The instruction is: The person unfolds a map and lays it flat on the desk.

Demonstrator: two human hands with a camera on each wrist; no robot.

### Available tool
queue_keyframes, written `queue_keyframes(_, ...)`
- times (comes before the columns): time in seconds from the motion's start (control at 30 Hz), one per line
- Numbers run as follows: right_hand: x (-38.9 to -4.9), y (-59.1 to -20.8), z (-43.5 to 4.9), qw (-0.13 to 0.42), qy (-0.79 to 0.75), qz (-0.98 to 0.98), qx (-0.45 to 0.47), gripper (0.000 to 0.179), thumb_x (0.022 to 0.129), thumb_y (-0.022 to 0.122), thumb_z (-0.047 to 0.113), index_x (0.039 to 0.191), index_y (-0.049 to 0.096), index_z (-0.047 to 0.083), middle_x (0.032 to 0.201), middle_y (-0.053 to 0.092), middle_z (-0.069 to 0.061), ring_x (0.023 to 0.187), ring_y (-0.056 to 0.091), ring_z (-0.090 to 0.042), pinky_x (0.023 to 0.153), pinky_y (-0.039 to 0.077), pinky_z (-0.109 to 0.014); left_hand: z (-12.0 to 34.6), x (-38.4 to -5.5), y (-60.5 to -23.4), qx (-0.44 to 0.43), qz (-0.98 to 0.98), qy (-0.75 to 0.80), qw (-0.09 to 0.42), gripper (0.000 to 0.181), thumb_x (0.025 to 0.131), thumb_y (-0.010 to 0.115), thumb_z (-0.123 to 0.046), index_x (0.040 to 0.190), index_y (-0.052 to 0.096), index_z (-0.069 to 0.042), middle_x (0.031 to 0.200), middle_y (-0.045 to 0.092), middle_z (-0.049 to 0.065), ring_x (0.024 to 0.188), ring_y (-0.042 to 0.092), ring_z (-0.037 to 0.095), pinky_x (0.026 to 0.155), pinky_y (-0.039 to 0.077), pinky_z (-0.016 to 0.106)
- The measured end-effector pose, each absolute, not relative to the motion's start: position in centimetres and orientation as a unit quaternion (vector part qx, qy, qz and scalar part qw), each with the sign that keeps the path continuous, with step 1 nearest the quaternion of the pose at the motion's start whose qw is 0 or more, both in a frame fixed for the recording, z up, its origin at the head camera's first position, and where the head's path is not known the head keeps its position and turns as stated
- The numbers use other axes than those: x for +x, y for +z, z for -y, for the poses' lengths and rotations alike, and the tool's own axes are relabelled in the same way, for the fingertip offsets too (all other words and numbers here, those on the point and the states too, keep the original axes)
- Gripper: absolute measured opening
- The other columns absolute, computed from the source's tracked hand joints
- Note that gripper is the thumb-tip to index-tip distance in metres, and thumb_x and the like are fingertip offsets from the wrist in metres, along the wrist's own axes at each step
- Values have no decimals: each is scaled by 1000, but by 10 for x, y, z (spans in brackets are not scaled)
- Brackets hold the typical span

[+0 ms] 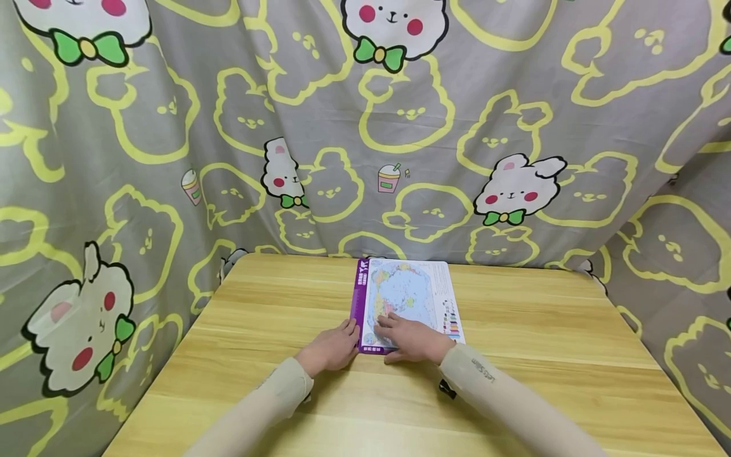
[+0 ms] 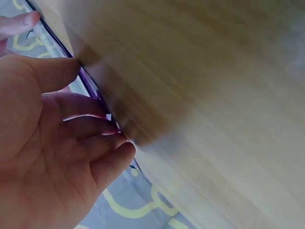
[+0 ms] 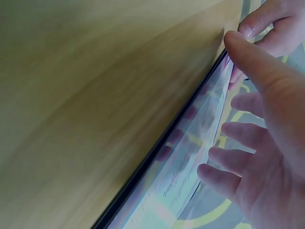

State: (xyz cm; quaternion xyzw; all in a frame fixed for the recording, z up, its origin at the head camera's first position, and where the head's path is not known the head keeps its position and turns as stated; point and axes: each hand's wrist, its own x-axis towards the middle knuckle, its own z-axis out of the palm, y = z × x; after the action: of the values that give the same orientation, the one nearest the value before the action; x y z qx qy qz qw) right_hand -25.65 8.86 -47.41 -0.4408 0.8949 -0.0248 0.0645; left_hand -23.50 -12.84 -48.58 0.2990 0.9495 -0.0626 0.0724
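A flat rectangular world map board [image 1: 419, 289] lies on the wooden table, with a purple strip down its left side and along part of its near edge. My left hand [image 1: 334, 347] rests at the near left corner, fingertips against the purple edge [image 2: 93, 87]. Over the lower part of the map is my right hand [image 1: 411, 337], its fingers spread and its thumb at the near edge. Seen from the right wrist, the glossy map surface [image 3: 178, 164] passes under the extended fingers [image 3: 233, 160]. Part of the map's lower area is hidden by this hand.
The wooden table [image 1: 542, 355] extends on both sides of the board and toward me. Behind it and at the sides hangs a grey curtain [image 1: 331, 114] with yellow outlines and white rabbits. A small black item [image 1: 447, 388] shows beneath the right sleeve.
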Motion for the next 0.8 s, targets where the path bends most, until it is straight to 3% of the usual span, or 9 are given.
queue_keyframes(0.8, -263, -484, -72, 57, -13, -884, -463, 54, 94, 58, 36, 141, 46, 11, 146, 39, -9, 133, 37, -29, 106, 35, -40, 128, -236, -488, 295, -950, -62, 78, 54, 99, 47, -29, 140, 40, 4, 147, 33, 21, 136, 32, 32, 107, 32, 39)
